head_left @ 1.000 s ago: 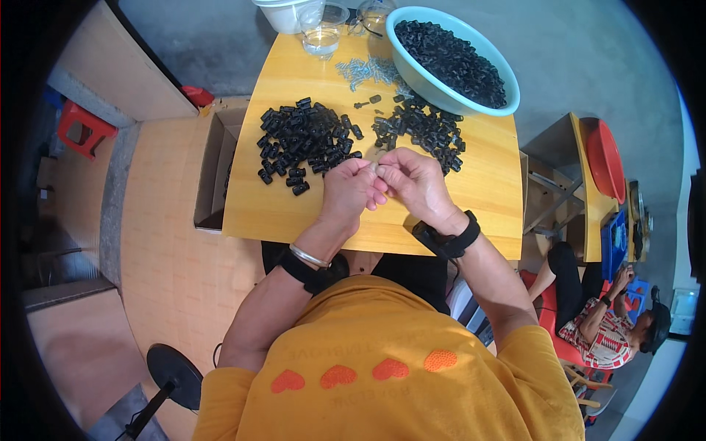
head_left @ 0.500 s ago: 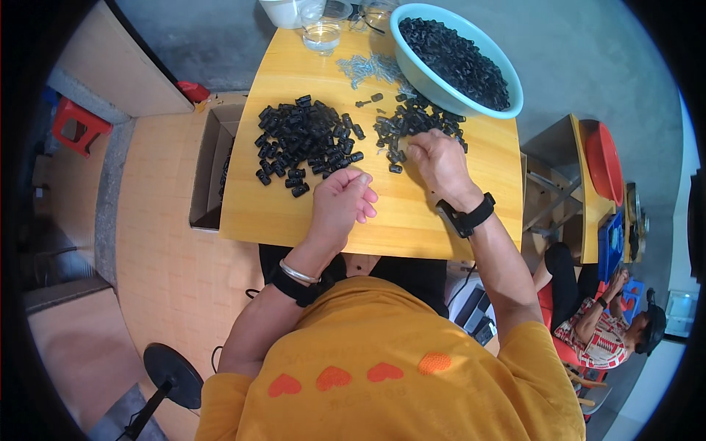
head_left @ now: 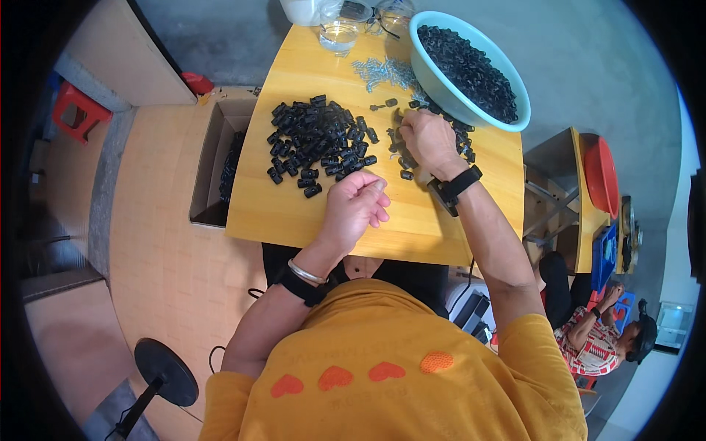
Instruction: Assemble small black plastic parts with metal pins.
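My left hand (head_left: 354,208) hovers above the near part of the table, its thumb and fingers curled together; whatever may be in them is hidden. Just beyond it lies a large heap of small black barrel-shaped plastic parts (head_left: 312,136), resembling cord locks. My right hand (head_left: 429,142) reaches over a smaller heap of black plastic pieces (head_left: 462,132) beside the basin, thumb and fingers drawn together among them. Its fingertips are partly hidden, and I cannot make out what they pinch. Two loose black pieces (head_left: 384,104) lie between the heaps.
A light-blue basin (head_left: 521,110) full of black pieces stands at the far right of the wooden table (head_left: 294,220). Small silvery springs (head_left: 382,71) lie near it, by a clear cup (head_left: 338,37). An open cardboard box (head_left: 208,162) sits left. Another person (head_left: 596,338) sits at right.
My right hand has moved left and farther away over the smaller heap. My left hand stays nearly in place by the large heap. The whole view has shifted slightly.
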Motion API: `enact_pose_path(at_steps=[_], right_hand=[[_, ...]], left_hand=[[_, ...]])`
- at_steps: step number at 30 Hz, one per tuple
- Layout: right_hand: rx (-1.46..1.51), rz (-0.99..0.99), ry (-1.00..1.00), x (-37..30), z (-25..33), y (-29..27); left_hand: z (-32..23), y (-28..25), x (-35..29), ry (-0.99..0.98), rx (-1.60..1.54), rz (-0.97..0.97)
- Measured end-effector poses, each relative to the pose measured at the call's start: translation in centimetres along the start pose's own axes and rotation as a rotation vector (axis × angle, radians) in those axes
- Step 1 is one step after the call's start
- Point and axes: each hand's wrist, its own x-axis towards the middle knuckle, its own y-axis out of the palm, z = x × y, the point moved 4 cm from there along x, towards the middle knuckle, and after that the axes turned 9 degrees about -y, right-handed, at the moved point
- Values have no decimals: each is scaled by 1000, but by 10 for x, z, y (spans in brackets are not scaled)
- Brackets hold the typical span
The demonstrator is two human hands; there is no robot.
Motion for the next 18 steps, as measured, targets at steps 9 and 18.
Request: enact_pose_path(at_steps=[9, 18], right_hand=[[532, -173, -147, -49, 37, -36], [1066, -349, -43, -115, 60, -12]], left_hand=[[0, 3, -7, 56, -45, -33], [9, 16, -31, -86, -254, 215]])
